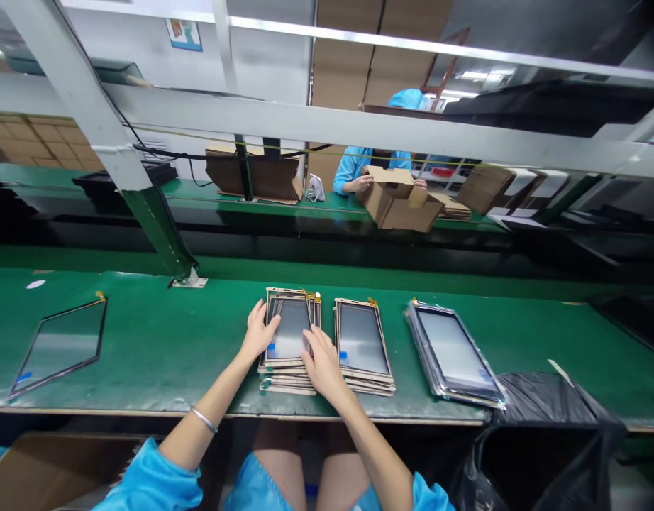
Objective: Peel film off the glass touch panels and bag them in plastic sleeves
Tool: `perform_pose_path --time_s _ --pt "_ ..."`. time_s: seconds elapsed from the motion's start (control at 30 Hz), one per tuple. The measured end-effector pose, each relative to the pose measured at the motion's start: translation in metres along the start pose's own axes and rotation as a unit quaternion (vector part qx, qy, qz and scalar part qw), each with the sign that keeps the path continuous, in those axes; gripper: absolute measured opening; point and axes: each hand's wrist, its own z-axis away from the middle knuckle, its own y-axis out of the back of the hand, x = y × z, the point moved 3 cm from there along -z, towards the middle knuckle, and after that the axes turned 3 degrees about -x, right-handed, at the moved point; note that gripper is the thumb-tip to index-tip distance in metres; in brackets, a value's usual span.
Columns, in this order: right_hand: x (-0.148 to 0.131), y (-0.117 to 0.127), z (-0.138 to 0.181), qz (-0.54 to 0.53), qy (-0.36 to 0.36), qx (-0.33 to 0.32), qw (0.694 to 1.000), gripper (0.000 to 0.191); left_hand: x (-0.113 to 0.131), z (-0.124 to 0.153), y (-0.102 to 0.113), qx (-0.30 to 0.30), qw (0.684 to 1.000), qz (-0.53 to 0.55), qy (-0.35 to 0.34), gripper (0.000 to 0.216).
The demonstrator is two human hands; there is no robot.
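- Your blue sleeves point(151, 482) lie nearest, to either side of your thighs point(284, 458); a silver bracelet point(203, 419) circles your left forearm.
- Your left hand point(259, 332) is partly open along the left edge of the first stack point(292, 326) of framed panels, thumb over the face; you cannot tell from this angle whether it grips the top panel.
- Your right hand point(323, 360) is loosely open, fingertips laid on that stack's right side, with nothing visibly clasped.
- That first stack sits in front of you, its top panel offset from those beneath, layers fanned toward you.
- Just right of it is a second stack point(362, 341); the gap is narrow, and your right hand covers part of it.
- Farther right, a film-wrapped stack point(455, 351) lies slanted, its near corner by the front edge, beside a black plastic bag point(545, 397).
- To your left, a wide stretch of green bench point(189, 355) runs to a lone panel point(66, 341) lying at an angle.
- Behind it, a slanted post point(140, 206), white above and green below, is bolted to the bench.
- Across from you, at the far bench point(189, 190), a co-worker point(353, 167) in blue holds an open carton point(398, 202).
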Motion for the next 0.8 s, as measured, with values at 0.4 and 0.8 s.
perform_pose_path --time_s 0.4,0.8 --pt "0.013 0.047 0.000 -0.372 -0.103 -0.074 0.920 0.040 0.060 0.090 -0.009 -0.152 0.935 0.287 0.145 0.080" --pt "-0.002 0.106 0.005 -0.486 -0.143 -0.236 0.829 0.068 0.053 0.178 0.007 -0.229 0.906 0.262 0.241 0.074"
